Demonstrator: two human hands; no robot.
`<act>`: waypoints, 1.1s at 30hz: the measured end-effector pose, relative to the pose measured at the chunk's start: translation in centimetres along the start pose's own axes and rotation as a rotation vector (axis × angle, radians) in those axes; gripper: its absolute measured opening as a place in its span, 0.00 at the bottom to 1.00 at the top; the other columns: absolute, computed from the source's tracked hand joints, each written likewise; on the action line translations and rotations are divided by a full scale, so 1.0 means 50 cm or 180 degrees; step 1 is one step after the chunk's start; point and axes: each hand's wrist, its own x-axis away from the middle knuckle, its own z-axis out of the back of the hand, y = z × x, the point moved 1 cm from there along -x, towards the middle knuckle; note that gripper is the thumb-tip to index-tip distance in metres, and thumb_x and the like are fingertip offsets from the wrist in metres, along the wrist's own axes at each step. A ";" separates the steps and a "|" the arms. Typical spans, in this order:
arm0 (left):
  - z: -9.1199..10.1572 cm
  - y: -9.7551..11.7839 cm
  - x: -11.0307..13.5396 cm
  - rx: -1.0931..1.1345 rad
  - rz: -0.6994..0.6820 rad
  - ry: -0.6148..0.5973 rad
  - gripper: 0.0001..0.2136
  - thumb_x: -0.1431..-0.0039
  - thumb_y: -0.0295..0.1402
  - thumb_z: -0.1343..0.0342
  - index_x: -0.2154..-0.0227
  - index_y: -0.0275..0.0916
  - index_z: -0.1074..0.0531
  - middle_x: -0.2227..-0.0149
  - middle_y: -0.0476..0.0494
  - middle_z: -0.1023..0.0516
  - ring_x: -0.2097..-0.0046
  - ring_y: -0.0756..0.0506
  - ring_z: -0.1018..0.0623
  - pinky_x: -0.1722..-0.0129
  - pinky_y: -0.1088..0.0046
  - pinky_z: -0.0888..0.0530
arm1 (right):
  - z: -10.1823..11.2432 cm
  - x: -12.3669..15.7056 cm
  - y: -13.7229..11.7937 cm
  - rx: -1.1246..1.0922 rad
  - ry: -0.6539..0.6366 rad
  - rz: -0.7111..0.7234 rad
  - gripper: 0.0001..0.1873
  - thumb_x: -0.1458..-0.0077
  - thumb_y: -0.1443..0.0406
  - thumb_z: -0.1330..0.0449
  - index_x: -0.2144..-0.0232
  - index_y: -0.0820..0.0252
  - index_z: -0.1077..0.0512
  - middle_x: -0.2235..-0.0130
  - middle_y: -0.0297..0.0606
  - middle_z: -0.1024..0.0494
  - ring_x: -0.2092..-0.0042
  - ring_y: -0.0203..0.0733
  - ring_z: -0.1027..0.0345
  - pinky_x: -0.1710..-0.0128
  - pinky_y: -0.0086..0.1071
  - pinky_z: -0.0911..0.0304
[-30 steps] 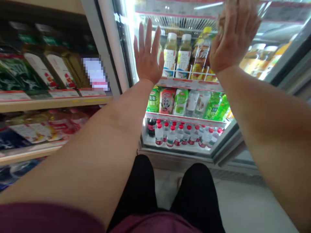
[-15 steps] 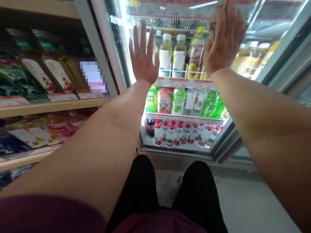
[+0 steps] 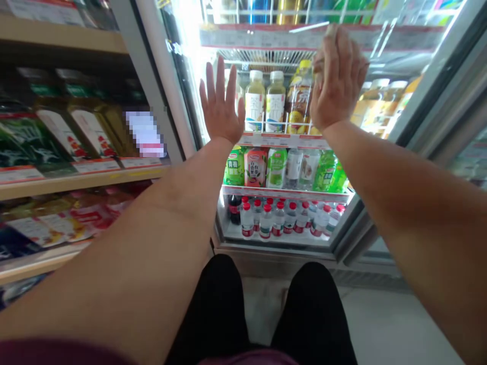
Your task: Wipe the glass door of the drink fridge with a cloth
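My left hand (image 3: 223, 109) is raised in front of a lit drinks fridge, fingers spread and holding nothing. It is nearest the bottles with white caps, such as a pale tea bottle (image 3: 254, 104) on the middle shelf. To its right, my right hand (image 3: 338, 83) is up at about the same height, its fingers together and bent. What lies under those fingers, if anything, is hidden. A yellow-capped brown tea bottle (image 3: 300, 96) stands just left of it, behind the glass. I cannot tell whether either hand touches the glass door (image 3: 262, 38).
Lower shelves hold green and red drink bottles (image 3: 254, 167) and small red-capped water bottles (image 3: 266, 223). Wooden shelving (image 3: 83, 175) with large bottles stands at left. A metal door frame (image 3: 384, 203) runs down the right side. My black-clad knees (image 3: 317, 299) are close below the fridge.
The view has tilted up, so fridge and shelves sit lower and an upper row of cans shows. Both hands appear slightly lower and further left, their shapes much the same.
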 end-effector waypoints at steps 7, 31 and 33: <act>0.008 0.003 0.006 0.0323 -0.0069 0.0054 0.29 0.28 0.44 0.61 0.29 0.41 0.50 0.26 0.62 0.63 0.28 0.53 0.73 0.26 0.60 0.69 | 0.002 0.009 0.000 -0.0472 -0.1065 0.1054 0.29 0.32 0.53 0.58 0.31 0.47 0.45 0.28 0.22 0.51 0.26 0.47 0.59 0.28 0.57 0.62; 0.006 -0.002 0.005 0.0615 -0.0090 0.0123 0.30 0.32 0.46 0.60 0.29 0.45 0.49 0.27 0.63 0.62 0.28 0.54 0.74 0.27 0.64 0.71 | -0.017 0.020 0.013 -0.0184 0.0153 0.0001 0.30 0.30 0.56 0.60 0.30 0.54 0.46 0.28 0.38 0.46 0.28 0.51 0.56 0.30 0.54 0.59; 0.008 -0.002 0.005 0.0735 -0.0083 0.0090 0.31 0.32 0.48 0.60 0.29 0.45 0.49 0.27 0.64 0.63 0.29 0.55 0.75 0.28 0.65 0.73 | -0.018 0.021 0.013 -0.0337 -0.0311 0.0517 0.30 0.30 0.53 0.58 0.30 0.49 0.46 0.27 0.32 0.48 0.27 0.51 0.57 0.29 0.54 0.61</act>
